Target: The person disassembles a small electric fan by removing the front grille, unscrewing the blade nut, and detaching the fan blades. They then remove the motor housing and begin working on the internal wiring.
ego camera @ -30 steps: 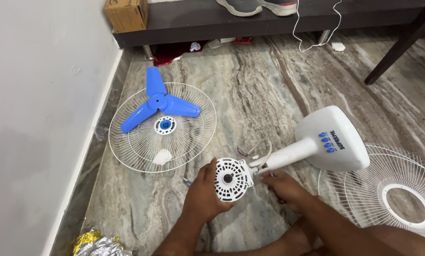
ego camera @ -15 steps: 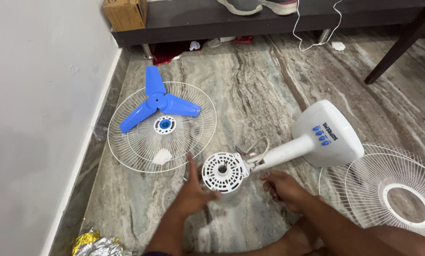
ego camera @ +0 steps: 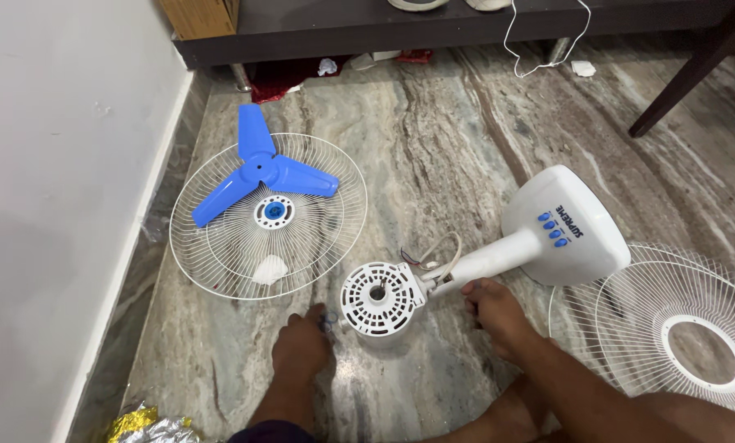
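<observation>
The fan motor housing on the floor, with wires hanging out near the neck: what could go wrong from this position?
1. Loose wires stick out where the motor housing meets the neck; the right hand rests close by and could snag or pull them.
2. The left hand is at a small bluish part on the patterned floor; it might roll away unseen.
3. The wire grille beside the right arm could get bent.

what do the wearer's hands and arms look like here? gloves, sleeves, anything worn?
Both are bare: no gloves, rings, watch or bands visible on the left hand or the right hand. The forearms are uncovered up to the frame edge. A dark strip of fabric shows at the bottom edge under the left forearm; whether it is a sleeve cannot be told. No markings visible.
</observation>
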